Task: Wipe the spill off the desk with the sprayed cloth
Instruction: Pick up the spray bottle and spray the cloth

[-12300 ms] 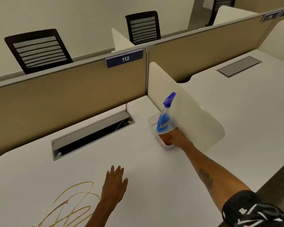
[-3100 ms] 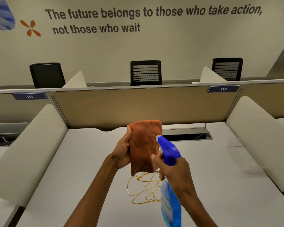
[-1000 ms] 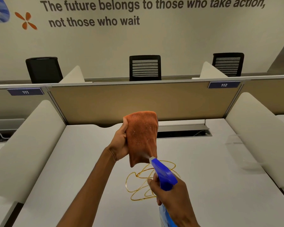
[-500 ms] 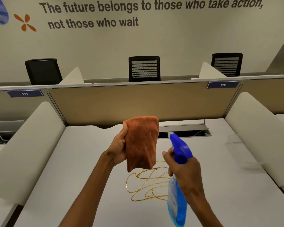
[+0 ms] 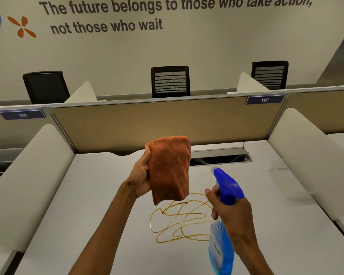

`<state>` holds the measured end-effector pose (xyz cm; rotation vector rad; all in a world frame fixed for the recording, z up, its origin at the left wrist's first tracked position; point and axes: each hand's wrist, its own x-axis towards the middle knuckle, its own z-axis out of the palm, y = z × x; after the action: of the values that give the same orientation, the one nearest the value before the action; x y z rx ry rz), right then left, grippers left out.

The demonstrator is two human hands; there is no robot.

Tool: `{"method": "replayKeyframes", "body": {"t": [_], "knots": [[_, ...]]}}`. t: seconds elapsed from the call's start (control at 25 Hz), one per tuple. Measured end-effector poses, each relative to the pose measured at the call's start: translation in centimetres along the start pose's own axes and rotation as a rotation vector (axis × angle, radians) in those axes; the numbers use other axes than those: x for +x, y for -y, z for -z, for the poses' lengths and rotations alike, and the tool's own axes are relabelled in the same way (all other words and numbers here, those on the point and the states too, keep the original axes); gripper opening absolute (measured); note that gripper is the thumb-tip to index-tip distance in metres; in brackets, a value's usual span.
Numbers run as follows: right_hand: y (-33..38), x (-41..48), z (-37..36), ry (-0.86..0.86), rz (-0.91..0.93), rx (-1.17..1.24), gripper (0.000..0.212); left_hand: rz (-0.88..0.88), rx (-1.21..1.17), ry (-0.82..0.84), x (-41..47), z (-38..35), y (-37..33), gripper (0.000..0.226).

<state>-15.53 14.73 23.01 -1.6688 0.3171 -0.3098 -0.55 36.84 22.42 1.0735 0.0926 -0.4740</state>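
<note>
Now, left hand point(image 5: 140, 180) gripping the cloth point(image 5: 169, 169), right hand point(image 5: 232, 215) wrapped round the spray bottle point(image 5: 223, 221): I'd aim the nozzle squarely at the cloth, above the spill point(image 5: 180, 218) on the tabletop point(image 5: 87, 195).

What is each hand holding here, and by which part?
The left hand grips the folded orange microfibre cloth by its left edge. The right hand holds the blue plastic spray bottle around its neck, below the trigger head.

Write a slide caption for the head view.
Left hand holds cloth, right hand bottle, above spill.
</note>
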Motion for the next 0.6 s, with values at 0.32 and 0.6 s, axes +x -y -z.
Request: {"method": "replayKeyframes", "body": {"t": [0.32, 0.6], "knots": [[-3.0, -2.1, 0.3, 0.041, -0.132, -0.013, 0.037, -0.044, -0.086, 0.036, 0.0, -0.5, -0.4, 0.071], [-3.6, -3.7, -0.7, 0.106, -0.137, -0.052, 0.037, -0.062, -0.090, 0.056, 0.1, -1.3, -0.6, 0.071]]}}
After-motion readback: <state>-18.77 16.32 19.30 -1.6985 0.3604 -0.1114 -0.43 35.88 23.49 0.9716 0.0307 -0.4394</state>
